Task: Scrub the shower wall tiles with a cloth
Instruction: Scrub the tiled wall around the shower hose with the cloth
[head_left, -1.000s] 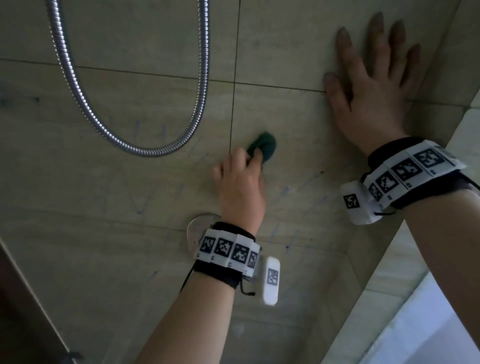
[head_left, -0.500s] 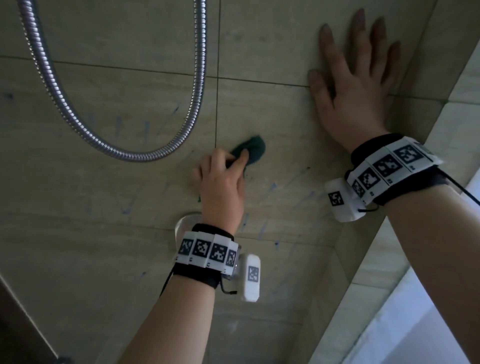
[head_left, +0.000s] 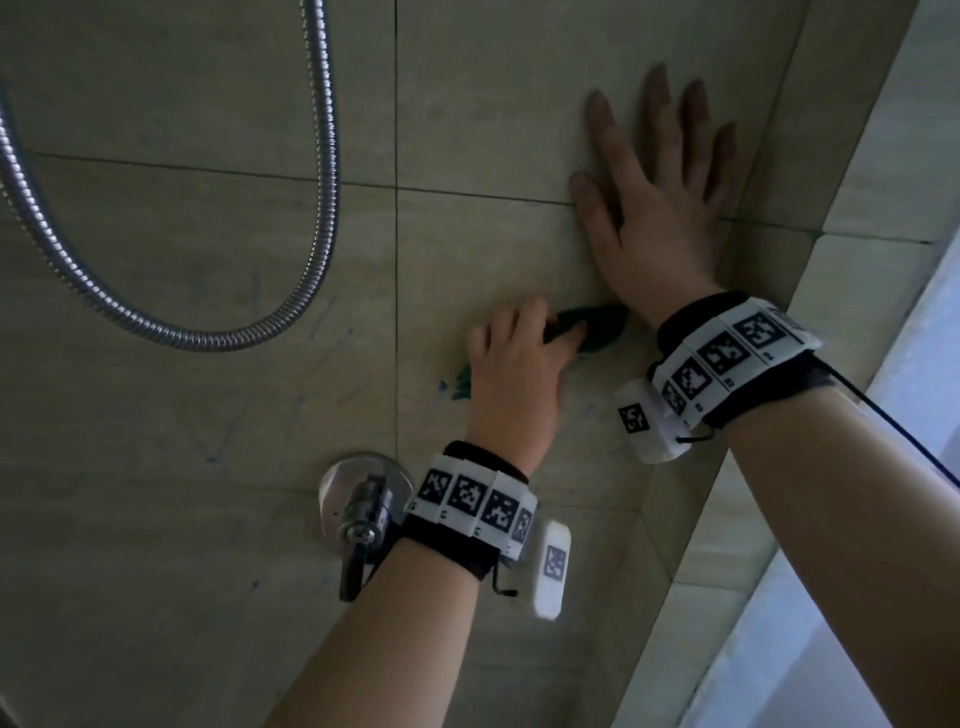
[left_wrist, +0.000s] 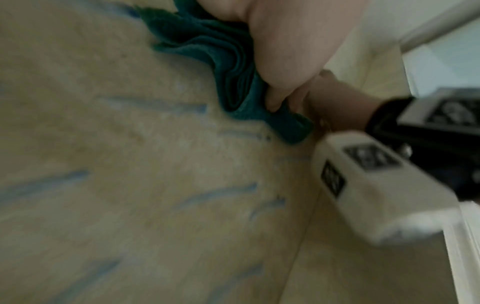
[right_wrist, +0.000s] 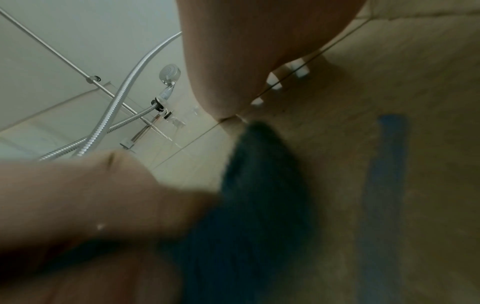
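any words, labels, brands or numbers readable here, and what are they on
No words, brands or numbers can be read.
Left wristband: square black-and-white coded markers only; the tiny marks beneath them are too small to read.
Right wristband: the same coded markers; tiny marks too small to read.
Wall tiles: blue streaks, not writing.

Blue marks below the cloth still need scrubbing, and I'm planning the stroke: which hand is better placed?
Left. The left hand grips the green cloth against the wall tiles, with blue marks just beneath it. The right hand lies flat on the wall, holding nothing.
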